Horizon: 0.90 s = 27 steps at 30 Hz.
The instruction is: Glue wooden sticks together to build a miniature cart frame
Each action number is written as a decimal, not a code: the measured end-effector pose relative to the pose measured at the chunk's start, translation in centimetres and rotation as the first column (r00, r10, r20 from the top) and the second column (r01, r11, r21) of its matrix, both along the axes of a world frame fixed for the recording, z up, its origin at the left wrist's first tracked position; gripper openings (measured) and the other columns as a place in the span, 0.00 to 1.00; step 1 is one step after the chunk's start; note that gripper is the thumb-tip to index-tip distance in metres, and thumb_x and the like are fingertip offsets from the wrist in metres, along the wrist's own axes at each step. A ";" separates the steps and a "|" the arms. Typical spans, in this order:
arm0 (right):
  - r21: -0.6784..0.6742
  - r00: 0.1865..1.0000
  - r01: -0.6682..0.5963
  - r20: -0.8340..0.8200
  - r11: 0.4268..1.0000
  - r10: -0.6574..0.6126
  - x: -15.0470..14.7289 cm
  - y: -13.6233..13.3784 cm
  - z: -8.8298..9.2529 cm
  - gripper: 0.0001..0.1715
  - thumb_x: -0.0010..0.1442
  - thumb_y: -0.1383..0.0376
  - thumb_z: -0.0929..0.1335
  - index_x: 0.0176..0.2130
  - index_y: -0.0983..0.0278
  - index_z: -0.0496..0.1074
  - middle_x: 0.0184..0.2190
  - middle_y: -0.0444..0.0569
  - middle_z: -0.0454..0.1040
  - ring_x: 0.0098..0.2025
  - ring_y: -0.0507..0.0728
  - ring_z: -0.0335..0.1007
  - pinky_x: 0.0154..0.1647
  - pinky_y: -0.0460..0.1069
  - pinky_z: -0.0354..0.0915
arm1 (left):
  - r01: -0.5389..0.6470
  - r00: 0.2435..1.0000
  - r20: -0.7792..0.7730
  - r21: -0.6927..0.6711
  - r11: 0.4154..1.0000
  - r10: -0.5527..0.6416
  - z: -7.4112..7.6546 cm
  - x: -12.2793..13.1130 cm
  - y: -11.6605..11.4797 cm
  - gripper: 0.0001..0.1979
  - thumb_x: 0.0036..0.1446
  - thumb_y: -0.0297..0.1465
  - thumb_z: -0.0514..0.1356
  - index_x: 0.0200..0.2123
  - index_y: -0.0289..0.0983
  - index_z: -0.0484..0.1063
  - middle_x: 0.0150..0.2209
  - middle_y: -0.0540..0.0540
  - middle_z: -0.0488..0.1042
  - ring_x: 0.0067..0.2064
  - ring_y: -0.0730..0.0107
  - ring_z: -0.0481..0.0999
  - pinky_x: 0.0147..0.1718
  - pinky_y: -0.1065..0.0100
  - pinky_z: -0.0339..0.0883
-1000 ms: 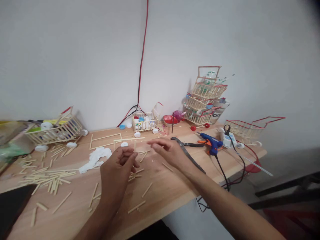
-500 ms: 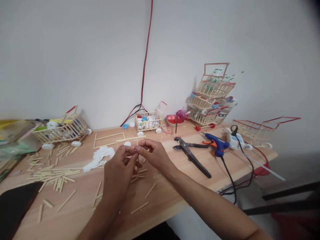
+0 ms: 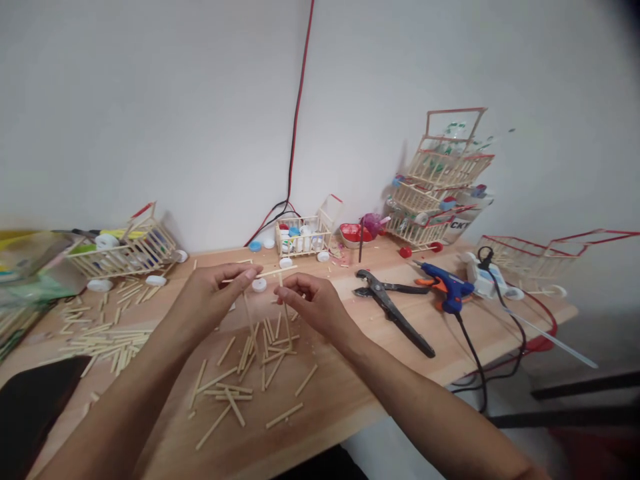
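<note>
My left hand (image 3: 217, 293) pinches the upper left corner of a small frame of thin wooden sticks (image 3: 286, 323), thumb and fingers pressed together. The frame stands out above the table, with a top stick and two uprights reaching down. My right hand (image 3: 315, 303) is closed at the frame's right upright, just under the top stick; its fingertips partly hide the contact. Below lie several short loose sticks (image 3: 235, 393). A white bottle cap (image 3: 259, 285) shows behind the frame.
A bigger stick pile (image 3: 107, 343) lies left, near a dark flat object (image 3: 43, 407). Small stick carts (image 3: 123, 257) stand along the wall, some stacked (image 3: 447, 170). Pliers (image 3: 397, 317), a blue glue gun (image 3: 447, 287) and a power strip (image 3: 483, 280) lie right, with cords hanging over the edge.
My hands have moved apart, the left going leftward. The stick frame between them now shows more plainly, as do the loose sticks below. The white crumpled tissue is now mostly hidden.
</note>
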State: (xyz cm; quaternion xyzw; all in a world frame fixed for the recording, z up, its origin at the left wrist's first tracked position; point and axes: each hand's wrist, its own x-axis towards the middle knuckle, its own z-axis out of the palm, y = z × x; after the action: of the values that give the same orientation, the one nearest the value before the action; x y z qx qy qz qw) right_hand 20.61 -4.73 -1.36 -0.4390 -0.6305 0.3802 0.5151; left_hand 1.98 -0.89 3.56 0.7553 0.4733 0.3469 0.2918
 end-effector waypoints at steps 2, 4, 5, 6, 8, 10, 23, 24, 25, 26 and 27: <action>-0.007 1.000 -0.004 0.008 1.000 0.004 0.0 0.1 0.0 0.12 0.57 0.58 0.68 0.31 0.65 0.73 0.26 0.45 0.75 0.28 0.49 0.68 0.28 0.44 0.59 | 0.032 0.998 0.048 -0.044 0.999 -0.030 -0.5 0.5 0.3 0.17 0.51 0.44 0.59 0.37 0.40 0.80 0.41 0.45 0.80 0.45 0.58 0.77 0.44 0.62 0.68; -0.018 1.000 -0.006 0.017 1.000 0.006 0.0 0.1 0.0 0.12 0.57 0.58 0.68 0.32 0.65 0.73 0.26 0.45 0.75 0.28 0.49 0.68 0.28 0.44 0.58 | 0.044 0.997 0.063 -0.062 0.997 -0.040 -0.8 0.9 0.3 0.16 0.50 0.43 0.61 0.36 0.40 0.80 0.40 0.46 0.81 0.42 0.59 0.78 0.43 0.62 0.68; -0.022 1.000 -0.004 0.024 1.000 0.004 -0.1 0.1 0.0 0.12 0.57 0.58 0.68 0.32 0.66 0.73 0.26 0.45 0.75 0.28 0.49 0.68 0.28 0.44 0.58 | 0.040 0.998 0.060 -0.068 0.997 -0.035 -0.9 1.0 0.3 0.15 0.49 0.42 0.62 0.36 0.40 0.80 0.38 0.46 0.81 0.40 0.59 0.78 0.42 0.63 0.68; -0.026 0.999 0.000 0.032 1.000 0.001 -0.1 0.2 -0.1 0.12 0.57 0.58 0.68 0.31 0.66 0.73 0.26 0.45 0.75 0.27 0.49 0.67 0.28 0.44 0.58 | 0.029 0.998 0.056 -0.075 0.997 -0.025 -1.0 1.0 0.2 0.14 0.48 0.41 0.62 0.35 0.40 0.80 0.36 0.46 0.81 0.39 0.60 0.78 0.41 0.63 0.69; -0.035 0.999 0.001 0.045 0.999 0.000 -0.2 0.2 -0.1 0.12 0.57 0.59 0.68 0.31 0.66 0.73 0.26 0.45 0.75 0.27 0.49 0.67 0.27 0.43 0.58 | 0.000 0.998 0.069 -0.094 0.996 0.007 -1.1 1.1 0.2 0.14 0.47 0.40 0.63 0.33 0.39 0.80 0.33 0.45 0.81 0.36 0.61 0.78 0.38 0.64 0.69; -0.039 0.999 -0.004 0.044 0.999 0.005 -0.3 0.2 -0.1 0.12 0.57 0.59 0.68 0.31 0.66 0.73 0.26 0.45 0.75 0.27 0.49 0.67 0.27 0.43 0.58 | -0.028 0.993 0.111 -0.121 0.992 0.042 -1.1 1.2 0.0 0.13 0.46 0.40 0.63 0.31 0.38 0.79 0.31 0.45 0.81 0.34 0.62 0.78 0.36 0.65 0.69; -0.087 0.998 -0.026 0.050 0.996 0.031 -0.8 0.2 -0.3 0.10 0.57 0.61 0.68 0.29 0.66 0.72 0.24 0.43 0.73 0.25 0.47 0.63 0.25 0.42 0.55 | -0.039 0.977 0.201 -0.176 0.984 0.075 -1.1 1.5 -0.7 0.11 0.44 0.39 0.64 0.26 0.36 0.78 0.29 0.45 0.80 0.33 0.64 0.77 0.35 0.67 0.68; -0.084 0.998 -0.028 0.056 0.996 0.033 -0.8 0.1 -0.3 0.10 0.57 0.61 0.67 0.29 0.66 0.72 0.24 0.43 0.73 0.24 0.47 0.63 0.25 0.42 0.55 | -0.040 0.976 0.202 -0.178 0.983 0.076 -1.1 1.5 -0.7 0.11 0.43 0.39 0.64 0.27 0.36 0.78 0.29 0.45 0.80 0.33 0.64 0.77 0.35 0.67 0.68; -0.081 0.998 -0.028 0.062 0.996 0.033 -0.8 0.1 -0.3 0.10 0.57 0.61 0.67 0.29 0.66 0.72 0.24 0.43 0.73 0.24 0.47 0.62 0.24 0.42 0.55 | -0.041 0.977 0.201 -0.180 0.983 0.078 -1.1 1.5 -0.7 0.12 0.43 0.39 0.64 0.27 0.36 0.78 0.29 0.45 0.80 0.33 0.64 0.77 0.36 0.67 0.68; -0.082 0.997 -0.026 0.065 0.996 0.031 -0.9 0.1 -0.3 0.10 0.57 0.61 0.67 0.29 0.66 0.72 0.24 0.43 0.73 0.24 0.47 0.62 0.24 0.42 0.55 | -0.043 0.977 0.198 -0.183 0.982 0.080 -1.1 1.5 -0.7 0.12 0.43 0.39 0.64 0.27 0.36 0.79 0.29 0.44 0.80 0.33 0.63 0.77 0.36 0.66 0.68; -0.085 0.997 -0.023 0.068 0.996 0.028 -0.9 0.1 -0.2 0.10 0.57 0.62 0.67 0.29 0.66 0.72 0.23 0.43 0.72 0.23 0.47 0.61 0.24 0.42 0.55 | -0.045 0.977 0.195 -0.189 0.981 0.083 -1.0 1.6 -0.7 0.12 0.42 0.39 0.64 0.27 0.36 0.79 0.29 0.44 0.80 0.34 0.63 0.77 0.36 0.66 0.68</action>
State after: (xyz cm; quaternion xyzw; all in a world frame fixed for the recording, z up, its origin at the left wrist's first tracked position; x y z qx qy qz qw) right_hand 19.75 -4.60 -1.60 -0.4650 -0.6369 0.3976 0.4692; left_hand 3.55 -1.60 2.54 0.6705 0.4953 0.3859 0.3953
